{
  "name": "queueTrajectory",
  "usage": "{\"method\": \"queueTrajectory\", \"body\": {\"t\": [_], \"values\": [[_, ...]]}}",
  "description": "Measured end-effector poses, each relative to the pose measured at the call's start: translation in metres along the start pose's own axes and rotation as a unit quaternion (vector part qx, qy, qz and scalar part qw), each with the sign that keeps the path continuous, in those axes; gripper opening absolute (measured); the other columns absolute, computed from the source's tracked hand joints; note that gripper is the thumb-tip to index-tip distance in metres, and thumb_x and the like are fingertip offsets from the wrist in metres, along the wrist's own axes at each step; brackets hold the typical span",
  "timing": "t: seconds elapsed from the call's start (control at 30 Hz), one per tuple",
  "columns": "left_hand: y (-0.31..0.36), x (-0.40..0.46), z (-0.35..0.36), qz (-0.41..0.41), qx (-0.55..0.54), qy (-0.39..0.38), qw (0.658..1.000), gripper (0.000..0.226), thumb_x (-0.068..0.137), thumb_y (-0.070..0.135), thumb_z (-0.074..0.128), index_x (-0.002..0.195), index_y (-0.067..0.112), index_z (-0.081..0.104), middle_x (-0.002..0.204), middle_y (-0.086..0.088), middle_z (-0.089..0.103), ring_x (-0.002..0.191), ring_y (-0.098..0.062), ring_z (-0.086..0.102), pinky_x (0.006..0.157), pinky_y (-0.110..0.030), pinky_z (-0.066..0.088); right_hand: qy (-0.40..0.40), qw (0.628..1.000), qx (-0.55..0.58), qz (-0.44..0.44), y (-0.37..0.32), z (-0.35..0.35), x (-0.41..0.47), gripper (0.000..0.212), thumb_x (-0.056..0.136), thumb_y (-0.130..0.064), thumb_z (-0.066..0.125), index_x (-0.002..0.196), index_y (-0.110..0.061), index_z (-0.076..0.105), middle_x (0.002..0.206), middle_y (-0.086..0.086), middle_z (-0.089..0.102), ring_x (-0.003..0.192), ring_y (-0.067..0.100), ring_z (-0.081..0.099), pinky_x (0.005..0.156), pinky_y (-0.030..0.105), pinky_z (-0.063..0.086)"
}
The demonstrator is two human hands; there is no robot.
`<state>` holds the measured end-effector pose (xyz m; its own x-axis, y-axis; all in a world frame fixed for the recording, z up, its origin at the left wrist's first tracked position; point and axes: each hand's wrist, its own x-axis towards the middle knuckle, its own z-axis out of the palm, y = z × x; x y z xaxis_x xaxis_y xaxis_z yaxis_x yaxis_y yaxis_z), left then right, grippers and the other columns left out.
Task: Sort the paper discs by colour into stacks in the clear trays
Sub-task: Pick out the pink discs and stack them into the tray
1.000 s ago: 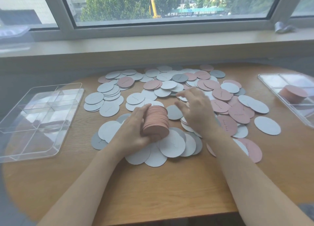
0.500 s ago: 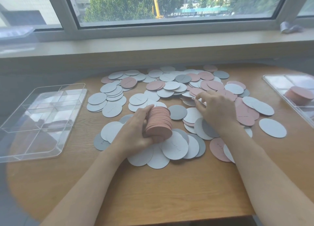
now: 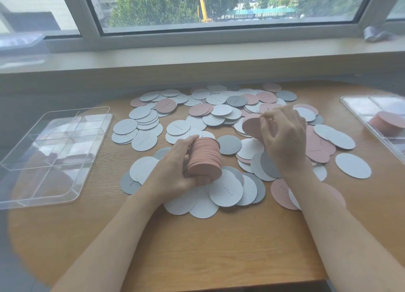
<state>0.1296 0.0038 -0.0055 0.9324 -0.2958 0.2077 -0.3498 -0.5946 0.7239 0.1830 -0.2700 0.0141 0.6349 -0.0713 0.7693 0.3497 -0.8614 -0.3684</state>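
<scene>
My left hand (image 3: 175, 166) grips a thick stack of pink discs (image 3: 205, 159), held on edge above the table's middle. To its right, my right hand (image 3: 283, 138) pinches a single pink disc (image 3: 252, 126) lifted off the pile. Loose white, grey and pink paper discs (image 3: 215, 112) lie scattered over the wooden table (image 3: 219, 243). A clear divided tray (image 3: 50, 155) at the left holds no discs. The clear tray (image 3: 359, 104) at the right edge holds a short stack of pink discs (image 3: 386, 121).
A wide window sill (image 3: 197, 59) runs behind the table below the window. The round table's front edge is close to me, with bare wood between the discs and that edge. A grey crumpled object (image 3: 375, 34) sits on the sill at the far right.
My right hand, which lay flat on the discs to the right, has lifted one pink disc and brought it toward the stack. The left hand keeps its stack in place.
</scene>
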Motion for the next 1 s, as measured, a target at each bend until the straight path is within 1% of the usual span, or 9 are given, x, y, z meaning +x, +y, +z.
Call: {"method": "queueTrajectory", "body": {"t": [0.2, 0.33, 0.4, 0.43, 0.5, 0.6, 0.77, 0.87, 1.0], "values": [[0.000, -0.001, -0.003, 0.026, 0.001, -0.008, 1.000, 0.100, 0.066, 0.051, 0.085, 0.150, 0.031, 0.033, 0.137, 0.016, 0.048, 0.129, 0.000, 0.046, 0.105, -0.030, 0.042, -0.070, 0.961, 0.241, 0.115, -0.049, 0.005, -0.010, 0.010, 0.096, -0.013, 0.061, 0.099, -0.015, 0.070, 0.090, -0.009, 0.071, 0.084, 0.005, 0.064, 0.073, 0.014, 0.047], [0.001, 0.000, -0.003, 0.029, -0.028, -0.010, 0.999, 0.097, 0.065, 0.055, 0.082, 0.147, 0.036, 0.035, 0.136, 0.016, 0.049, 0.125, 0.002, 0.048, 0.097, -0.012, 0.039, -0.160, 0.936, 0.292, 0.114, -0.060, 0.012, -0.018, 0.015, 0.095, -0.008, 0.061, 0.101, -0.016, 0.071, 0.090, -0.012, 0.071, 0.080, 0.004, 0.064, 0.072, 0.018, 0.049], [0.001, 0.000, -0.003, 0.024, -0.036, -0.006, 0.999, 0.104, 0.066, 0.049, 0.087, 0.152, 0.030, 0.031, 0.138, 0.012, 0.046, 0.123, 0.003, 0.049, 0.094, -0.007, 0.039, -0.202, 0.930, 0.294, 0.092, -0.060, 0.015, -0.022, 0.019, 0.097, -0.009, 0.058, 0.107, -0.018, 0.071, 0.089, -0.010, 0.070, 0.073, 0.005, 0.062, 0.068, 0.017, 0.047], [0.000, 0.000, -0.003, 0.022, -0.036, -0.005, 0.999, 0.108, 0.066, 0.046, 0.088, 0.154, 0.027, 0.028, 0.139, 0.011, 0.043, 0.122, 0.005, 0.049, 0.094, -0.005, 0.038, -0.221, 0.927, 0.293, 0.081, -0.061, 0.016, -0.023, 0.021, 0.098, -0.011, 0.057, 0.112, -0.019, 0.071, 0.092, -0.009, 0.070, 0.074, 0.003, 0.062, 0.070, 0.015, 0.045], [-0.001, 0.001, -0.002, 0.019, -0.031, -0.014, 0.999, 0.115, 0.066, 0.050, 0.087, 0.157, 0.025, 0.022, 0.142, 0.011, 0.040, 0.124, 0.007, 0.047, 0.095, -0.004, 0.037, -0.257, 0.921, 0.286, 0.061, -0.061, 0.017, -0.024, 0.026, 0.100, -0.019, 0.055, 0.123, -0.019, 0.068, 0.111, -0.008, 0.070, 0.095, -0.001, 0.062, 0.084, 0.014, 0.043], [-0.002, 0.001, -0.001, 0.011, -0.020, -0.025, 0.999, 0.119, 0.063, 0.063, 0.078, 0.158, 0.026, 0.017, 0.145, 0.014, 0.035, 0.127, 0.005, 0.044, 0.099, -0.008, 0.037, -0.332, 0.909, 0.250, 0.024, -0.062, 0.017, -0.026, 0.052, 0.098, -0.047, 0.044, 0.139, -0.018, 0.056, 0.136, -0.006, 0.058, 0.125, 0.004, 0.049, 0.103, 0.018, 0.035], [-0.001, 0.002, -0.001, 0.022, 0.046, -0.010, 0.999, 0.117, 0.066, 0.065, 0.076, 0.158, 0.024, 0.018, 0.148, 0.015, 0.033, 0.135, -0.006, 0.037, 0.112, -0.034, 0.034, -0.402, 0.888, 0.224, 0.000, -0.062, 0.018, -0.029, 0.087, 0.085, -0.077, 0.030, 0.154, -0.023, 0.030, 0.149, -0.005, 0.041, 0.131, 0.004, 0.035, 0.108, 0.027, 0.032], [0.000, 0.001, -0.001, 0.020, 0.043, -0.008, 0.999, 0.115, 0.067, 0.058, 0.080, 0.158, 0.024, 0.018, 0.146, 0.018, 0.031, 0.135, -0.004, 0.038, 0.111, -0.032, 0.035, -0.407, 0.883, 0.233, 0.003, -0.061, 0.022, -0.030, 0.094, 0.083, -0.084, 0.023, 0.156, -0.025, 0.024, 0.149, -0.006, 0.038, 0.135, 0.007, 0.033, 0.112, 0.035, 0.033], [0.000, 0.002, 0.000, 0.018, 0.021, -0.015, 1.000, 0.107, 0.068, 0.056, 0.082, 0.155, 0.029, 0.025, 0.138, 0.016, 0.038, 0.112, -0.005, 0.056, 0.096, -0.036, 0.050, -0.395, 0.896, 0.200, -0.041, -0.060, 0.024, -0.030, 0.092, 0.086, -0.082, 0.017, 0.156, -0.022, 0.027, 0.143, -0.003, 0.042, 0.133, 0.015, 0.035, 0.112, 0.041, 0.032]]}}
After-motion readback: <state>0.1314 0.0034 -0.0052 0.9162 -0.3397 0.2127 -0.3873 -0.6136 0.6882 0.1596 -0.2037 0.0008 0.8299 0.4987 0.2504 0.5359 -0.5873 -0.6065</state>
